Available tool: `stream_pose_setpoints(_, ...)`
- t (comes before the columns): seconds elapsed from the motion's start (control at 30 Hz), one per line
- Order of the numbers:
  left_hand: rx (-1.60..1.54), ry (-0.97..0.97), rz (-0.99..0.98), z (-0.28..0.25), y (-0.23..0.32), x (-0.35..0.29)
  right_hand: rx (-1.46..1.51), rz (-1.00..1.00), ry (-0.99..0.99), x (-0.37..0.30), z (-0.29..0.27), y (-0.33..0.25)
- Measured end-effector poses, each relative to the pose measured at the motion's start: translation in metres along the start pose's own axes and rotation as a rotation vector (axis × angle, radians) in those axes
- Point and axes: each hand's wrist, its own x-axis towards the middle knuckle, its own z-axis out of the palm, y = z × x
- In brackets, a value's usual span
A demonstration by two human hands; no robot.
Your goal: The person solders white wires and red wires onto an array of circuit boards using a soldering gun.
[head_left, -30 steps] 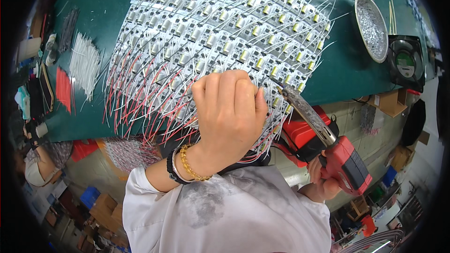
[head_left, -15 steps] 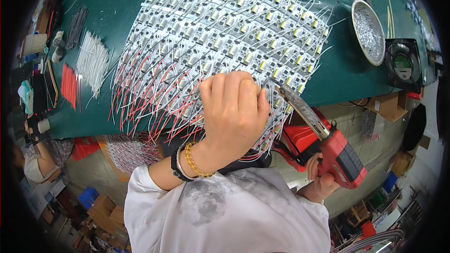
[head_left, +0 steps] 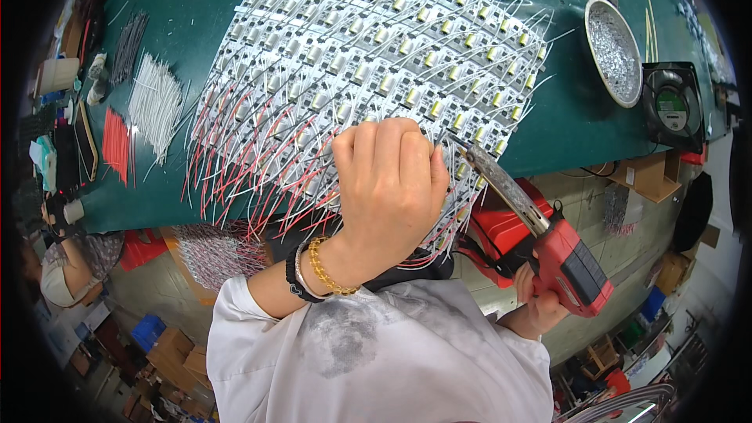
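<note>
A panel of joined circuit boards (head_left: 337,55) lies on the green table, set with rows of small light-coloured components. My left hand (head_left: 392,188) is closed in a pinch over its near right part; what the fingertips hold is hidden. In my right hand (head_left: 538,301) is a red and black soldering gun (head_left: 576,270), its long metal barrel slanting up to the left. The tip points at the boards just beside my left thumb; whether it touches them I cannot tell. Red wires (head_left: 227,164) and white and black ones stick out from the boards toward the near left.
Loose white wires (head_left: 155,102), red wires (head_left: 116,141) and black wires (head_left: 129,47) lie in bundles on the left. At right stand a metal bowl (head_left: 636,82) of silvery bits and a black fan (head_left: 672,110). Another person's arm (head_left: 74,262) shows at the far left.
The boards and the soldering gun's tip have shifted very slightly. Both hands keep nearly the same place and grip.
</note>
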Motion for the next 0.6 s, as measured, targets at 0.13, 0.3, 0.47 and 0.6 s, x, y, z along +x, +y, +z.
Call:
stream_pose_setpoints(0.13, 0.012, -0.003, -0.001, 0.001, 0.001, 0.001, 0.048, -0.044, -0.151, 0.015, 0.006, -0.011)
stream_pose_setpoints(0.3, 0.010, 0.014, 0.042, 0.001, -0.001, 0.001, 0.065, -0.145, -0.072, 0.014, 0.005, -0.011)
stream_pose_setpoints(0.47, -0.027, 0.008, -0.008, 0.000, 0.002, 0.001, 0.007, -0.527, 0.145, 0.042, -0.007, -0.028)
stream_pose_setpoints(0.6, -0.219, 0.076, -0.009, -0.017, -0.005, -0.001, -0.090, -0.299, 0.381, 0.099, -0.011, -0.018)
